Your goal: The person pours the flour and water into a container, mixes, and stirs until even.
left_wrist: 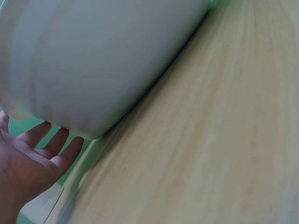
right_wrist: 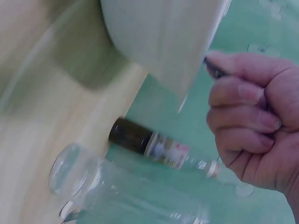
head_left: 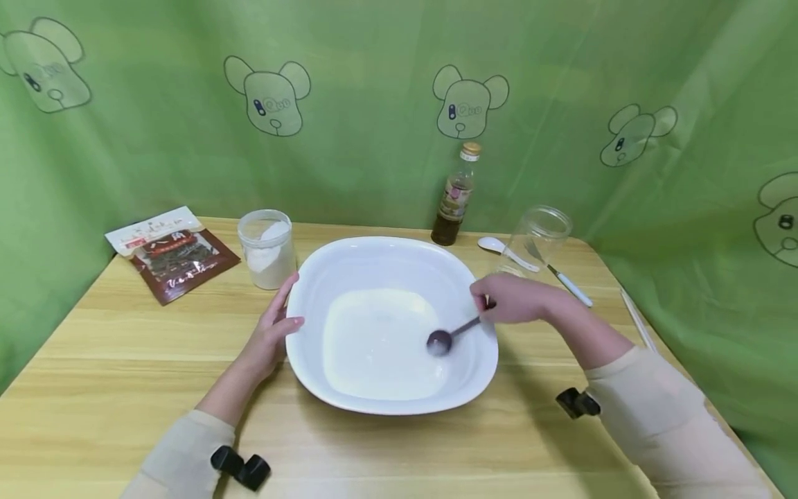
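Observation:
A large white basin (head_left: 386, 251) sits on the wooden table in the head view, its inner floor a brighter white than its walls. My left hand (head_left: 272, 336) holds its left side, thumb over the rim and fingers against the outside. The left wrist view has the fingertips of that hand (left_wrist: 39, 154) touching the basin's outer wall (left_wrist: 107, 60). In my right hand (head_left: 514, 298) is the handle of a dark round-bowled spoon (head_left: 440, 342), the bowl low inside the basin's right half. The right wrist view shows the fingers of this hand (right_wrist: 247, 112) curled round the handle.
Behind the basin stand a jar of white powder (head_left: 269, 260) and a bottle of dark liquid (head_left: 454, 201). A brown-and-white packet (head_left: 174, 253) lies at left. An empty clear jar (head_left: 541, 235), a white spoon (head_left: 499, 247) and a white-handled utensil (head_left: 572, 287) are at right. Green curtain encloses the table.

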Motion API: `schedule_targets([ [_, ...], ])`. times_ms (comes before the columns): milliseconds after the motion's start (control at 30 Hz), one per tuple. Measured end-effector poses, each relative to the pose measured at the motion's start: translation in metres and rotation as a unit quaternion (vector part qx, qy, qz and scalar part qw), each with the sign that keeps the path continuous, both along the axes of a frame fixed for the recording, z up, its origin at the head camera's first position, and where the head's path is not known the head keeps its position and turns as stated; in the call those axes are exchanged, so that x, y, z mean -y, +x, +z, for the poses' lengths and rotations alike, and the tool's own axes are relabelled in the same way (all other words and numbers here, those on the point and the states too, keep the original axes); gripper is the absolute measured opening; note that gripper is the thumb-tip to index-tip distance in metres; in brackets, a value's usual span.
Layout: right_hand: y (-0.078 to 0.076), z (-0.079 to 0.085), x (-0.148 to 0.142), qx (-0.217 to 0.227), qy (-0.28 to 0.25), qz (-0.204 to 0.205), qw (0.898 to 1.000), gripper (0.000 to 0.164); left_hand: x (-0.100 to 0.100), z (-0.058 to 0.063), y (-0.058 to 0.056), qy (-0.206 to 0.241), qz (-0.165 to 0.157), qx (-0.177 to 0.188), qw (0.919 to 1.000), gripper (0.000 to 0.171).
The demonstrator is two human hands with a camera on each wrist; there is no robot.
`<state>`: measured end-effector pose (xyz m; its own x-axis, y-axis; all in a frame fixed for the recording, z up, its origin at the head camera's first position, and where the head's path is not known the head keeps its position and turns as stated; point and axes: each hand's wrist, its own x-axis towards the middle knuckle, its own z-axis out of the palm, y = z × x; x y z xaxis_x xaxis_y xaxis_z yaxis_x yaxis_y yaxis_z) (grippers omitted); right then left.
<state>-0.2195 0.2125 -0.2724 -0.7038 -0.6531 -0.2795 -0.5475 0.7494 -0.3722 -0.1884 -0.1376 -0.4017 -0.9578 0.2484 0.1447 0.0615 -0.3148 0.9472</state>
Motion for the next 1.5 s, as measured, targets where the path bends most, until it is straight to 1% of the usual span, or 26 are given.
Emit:
schedule_targets([
  [100, -0.013, -0.003, -0.001, -0.047, 0.0, -0.036, 0.998, 0.011, 0.0, 0.0, 0.0, 0.002, 0.0, -0.001, 1.0, 0.072],
  [167, -0.023, -0.01, 0.004, -0.061, -0.009, -0.063, 0.996, 0.009, 0.0, 0.0, 0.0, 0.003, -0.002, 0.0, 1.0, 0.072],
  [233, -0.032, -0.018, 0.014, -0.076, -0.027, -0.08, 0.994, 0.008, 0.0, 0.0, 0.0, 0.004, -0.003, -0.001, 1.0, 0.072],
  [333, -0.042, -0.029, 0.034, -0.079, -0.064, -0.092, 0.99, 0.009, 0.0, 0.0, 0.0, 0.003, -0.001, -0.001, 1.0, 0.072],
  [400, -0.047, -0.036, 0.048, -0.068, -0.092, -0.094, 0.989, 0.009, 0.0, 0.0, -0.001, 0.002, 0.0, -0.001, 1.0, 0.072],
  [433, -0.048, -0.04, 0.056, -0.053, -0.105, -0.097, 0.988, 0.009, 0.0, 0.0, -0.001, 0.002, 0.001, 0.0, 1.0, 0.072],
  [500, -0.047, -0.046, 0.069, -0.016, -0.131, -0.095, 0.987, 0.009, 0.0, 0.001, 0.0, 0.002, 0.001, 0.0, 1.0, 0.072],
  [533, -0.045, -0.048, 0.074, 0.008, -0.141, -0.094, 0.985, 0.009, 0.0, 0.001, 0.0, 0.004, 0.0, -0.001, 1.0, 0.073],
  [600, -0.039, -0.052, 0.083, 0.062, -0.157, -0.078, 0.983, 0.008, 0.0, 0.001, 0.0, 0.009, -0.001, -0.003, 1.0, 0.073],
  [667, -0.031, -0.052, 0.086, 0.11, -0.159, -0.056, 0.98, 0.008, 0.0, 0.001, 0.0, 0.011, -0.002, -0.005, 0.9999, 0.073],
  [700, -0.027, -0.051, 0.086, 0.128, -0.153, -0.041, 0.979, 0.008, -0.001, 0.001, 0.0, 0.012, -0.003, -0.006, 0.9999, 0.073],
  [767, -0.018, -0.047, 0.082, 0.148, -0.136, -0.011, 0.979, 0.01, -0.001, 0.001, 0.0, 0.011, -0.003, -0.006, 0.9999, 0.073],
  [833, -0.01, -0.041, 0.073, 0.148, -0.112, 0.013, 0.983, 0.011, -0.001, 0.0, 0.0, 0.01, -0.002, -0.003, 0.9999, 0.073],
  [900, -0.004, -0.035, 0.061, 0.133, -0.087, 0.032, 0.987, 0.012, -0.001, 0.0, 0.0, 0.011, -0.001, -0.001, 0.9999, 0.072],
  [967, 0.0, -0.028, 0.047, 0.106, -0.066, 0.033, 0.992, 0.013, 0.0, 0.0, 0.0, 0.01, 0.0, 0.001, 0.9999, 0.072],
  [1033, -0.001, -0.023, 0.035, 0.069, -0.051, 0.016, 0.996, 0.014, 0.0, 0.0, 0.0, 0.009, -0.001, 0.002, 1.0, 0.072],
  [1100, -0.004, -0.019, 0.026, 0.028, -0.043, -0.01, 0.999, 0.014, 0.001, 0.001, 0.0, 0.007, -0.001, 0.002, 1.0, 0.072],
  [1167, -0.01, -0.018, 0.022, 0.0, -0.048, -0.037, 0.998, 0.013, 0.001, 0.002, 0.0, 0.004, 0.001, 0.001, 1.0, 0.073],
  [1233, -0.015, -0.021, 0.024, -0.014, -0.064, -0.051, 0.997, 0.013, 0.002, 0.002, 0.0, 0.002, 0.004, 0.001, 1.0, 0.073],
  [1300, -0.018, -0.026, 0.031, -0.009, -0.084, -0.045, 0.995, 0.012, 0.002, 0.001, 0.0, 0.0, 0.004, 0.002, 1.0, 0.073],
  [1333, -0.018, -0.029, 0.036, 0.002, -0.096, -0.038, 0.995, 0.012, 0.002, 0.001, 0.0, 0.0, 0.004, 0.002, 1.0, 0.073],
  [1433, -0.014, -0.035, 0.05, 0.062, -0.124, -0.011, 0.99, 0.013, 0.001, 0.0, 0.0, 0.001, 0.001, 0.005, 1.0, 0.072],
  [1500, -0.01, -0.035, 0.054, 0.101, -0.125, 0.005, 0.987, 0.014, 0.001, 0.0, 0.0, 0.002, 0.001, 0.005, 1.0, 0.072],
])
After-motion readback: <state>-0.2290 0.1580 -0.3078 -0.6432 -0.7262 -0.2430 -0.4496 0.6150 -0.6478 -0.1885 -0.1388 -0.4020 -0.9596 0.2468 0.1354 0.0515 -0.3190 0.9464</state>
